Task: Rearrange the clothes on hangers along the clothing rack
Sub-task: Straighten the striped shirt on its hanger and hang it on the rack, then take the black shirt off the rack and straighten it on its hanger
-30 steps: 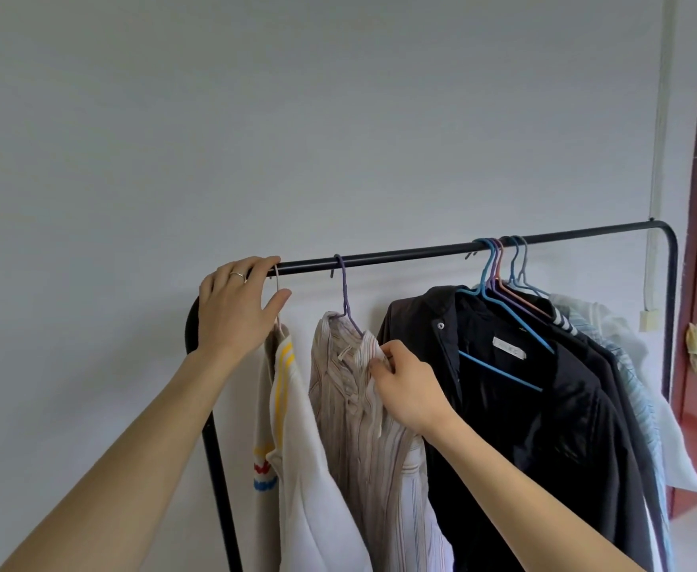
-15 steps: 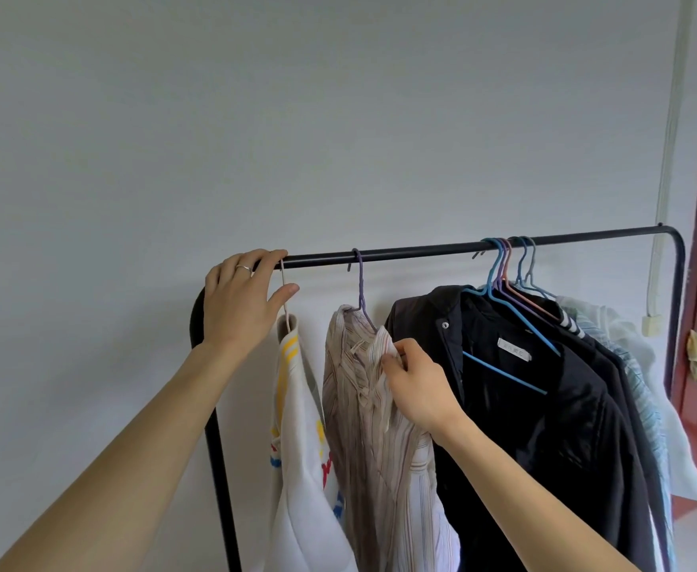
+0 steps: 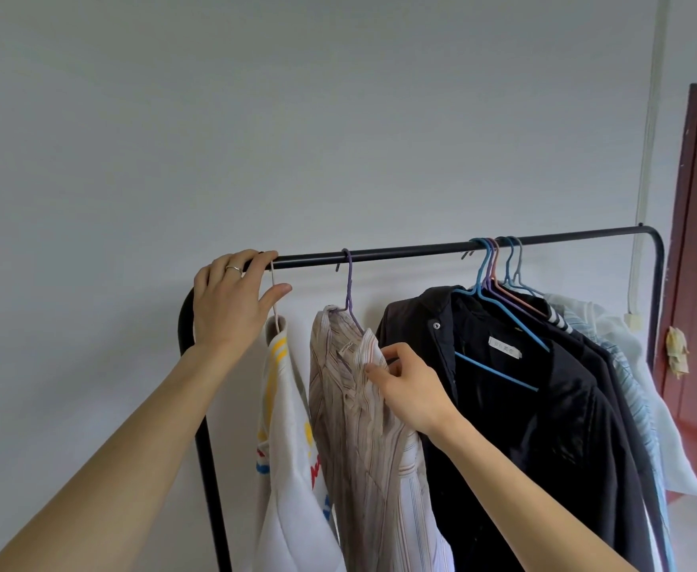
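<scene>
Left hand [image 3: 231,301] curls over the rail [image 3: 400,253] at its left end, thumb beside the white top [image 3: 285,406]; right hand [image 3: 411,390] pinches the striped shirt [image 3: 359,427] at its collar. Spacing step, I judge: the shirt hangs on a purple hanger [image 3: 349,282] between the white top and the black shirt [image 3: 524,406]. Next, that hanger must slide along the rail without pulling fabric off. Two garments hang apart; five hooks [image 3: 497,258] crowd the right, their clothes too overlapped to count.

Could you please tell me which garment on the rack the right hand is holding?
The beige striped shirt on the purple hanger, between the white sweatshirt and black jacket.
</scene>
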Available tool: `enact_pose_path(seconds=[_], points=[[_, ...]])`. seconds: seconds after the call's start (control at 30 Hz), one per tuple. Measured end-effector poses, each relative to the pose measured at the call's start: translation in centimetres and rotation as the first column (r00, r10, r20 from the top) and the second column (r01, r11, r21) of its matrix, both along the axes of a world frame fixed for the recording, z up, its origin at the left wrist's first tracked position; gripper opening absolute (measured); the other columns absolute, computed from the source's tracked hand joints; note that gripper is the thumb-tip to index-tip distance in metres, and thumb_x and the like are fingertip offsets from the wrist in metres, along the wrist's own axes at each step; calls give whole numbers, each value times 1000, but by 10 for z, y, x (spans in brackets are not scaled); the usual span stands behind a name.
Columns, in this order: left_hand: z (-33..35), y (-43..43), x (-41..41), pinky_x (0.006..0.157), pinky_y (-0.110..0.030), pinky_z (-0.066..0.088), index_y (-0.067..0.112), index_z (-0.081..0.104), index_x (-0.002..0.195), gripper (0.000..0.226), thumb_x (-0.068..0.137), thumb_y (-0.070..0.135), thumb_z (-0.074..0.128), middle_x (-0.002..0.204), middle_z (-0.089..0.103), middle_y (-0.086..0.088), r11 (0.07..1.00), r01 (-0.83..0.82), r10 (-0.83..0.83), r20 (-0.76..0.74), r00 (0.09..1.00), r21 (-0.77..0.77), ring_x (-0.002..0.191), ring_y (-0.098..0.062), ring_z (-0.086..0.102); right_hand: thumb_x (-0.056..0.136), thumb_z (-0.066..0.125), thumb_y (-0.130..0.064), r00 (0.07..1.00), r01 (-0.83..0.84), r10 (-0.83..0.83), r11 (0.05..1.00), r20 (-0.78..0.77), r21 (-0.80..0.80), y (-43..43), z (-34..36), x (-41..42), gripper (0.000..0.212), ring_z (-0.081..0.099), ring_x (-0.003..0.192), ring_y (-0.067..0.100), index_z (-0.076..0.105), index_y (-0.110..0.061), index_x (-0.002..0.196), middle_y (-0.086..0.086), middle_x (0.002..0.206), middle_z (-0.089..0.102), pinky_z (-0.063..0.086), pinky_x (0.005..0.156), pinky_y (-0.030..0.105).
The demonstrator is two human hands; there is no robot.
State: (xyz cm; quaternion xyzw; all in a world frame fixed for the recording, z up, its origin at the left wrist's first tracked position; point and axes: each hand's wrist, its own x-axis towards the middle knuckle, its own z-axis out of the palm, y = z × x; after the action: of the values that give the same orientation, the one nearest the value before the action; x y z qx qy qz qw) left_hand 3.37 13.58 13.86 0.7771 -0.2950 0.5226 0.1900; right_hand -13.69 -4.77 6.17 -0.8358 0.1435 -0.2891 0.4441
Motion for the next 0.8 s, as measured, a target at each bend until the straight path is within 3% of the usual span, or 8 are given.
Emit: enact_pose_path(seconds=[0.2,0.33,0.5,0.57,0.67,0.73,0.8], points=[[1,-2,-1,97,-43,36,23,57,128,48,89,51,58,124,60,-1,1000,-14,14,-17,1000,-9,116,-29,51,89,63,-39,999,12,-12,1000,34,3,-2,-2,-6,25,58,76,5,55,-27,109,-9,84,61,45,68,20],[4,-6,-8,105,-44,31,26,52,133,48,89,45,57,132,55,-2,997,19,-25,-83,996,-80,124,-27,46,85,62,-54,999,32,-31,999,39,-29,-6,-2,-15,39,61,85,7,54,-29,113,-9,94,62,47,74,23],[26,-25,-34,110,-45,26,24,51,133,52,84,42,49,141,47,-6,995,86,-87,-24,996,-54,130,-28,41,84,53,-66,980,191,-181,974,87,-119,-39,4,-29,52,58,91,6,51,-31,122,-15,111,57,50,83,31],[36,-41,-45,111,-45,27,25,54,128,48,83,42,48,139,49,-3,991,136,-136,-2,991,-6,129,-26,42,87,55,-58,938,343,-325,919,118,-194,-67,5,-35,51,56,101,10,49,-27,127,-11,121,53,47,84,31],[43,-71,-54,111,-45,28,28,56,126,45,84,42,48,137,51,-1,980,173,-171,-21,985,100,127,-25,44,90,56,-47,823,563,-544,748,162,-351,-111,4,-39,58,40,126,26,43,-17,137,1,138,46,41,97,38],[42,-93,-53,113,-45,24,29,53,130,45,88,42,50,142,47,-1,969,167,-159,-56,986,184,131,-24,41,91,52,-46,763,598,-644,671,56,-439,-136,3,-40,64,33,133,32,35,-14,143,6,147,40,39,101,44],[39,-114,-50,115,-45,18,30,47,137,49,90,43,49,148,40,-1,955,142,-123,-87,989,260,137,-22,34,92,48,-45,727,556,-678,677,-113,-483,-155,-1,-41,66,33,135,35,29,-14,146,9,149,37,38,102,47]])
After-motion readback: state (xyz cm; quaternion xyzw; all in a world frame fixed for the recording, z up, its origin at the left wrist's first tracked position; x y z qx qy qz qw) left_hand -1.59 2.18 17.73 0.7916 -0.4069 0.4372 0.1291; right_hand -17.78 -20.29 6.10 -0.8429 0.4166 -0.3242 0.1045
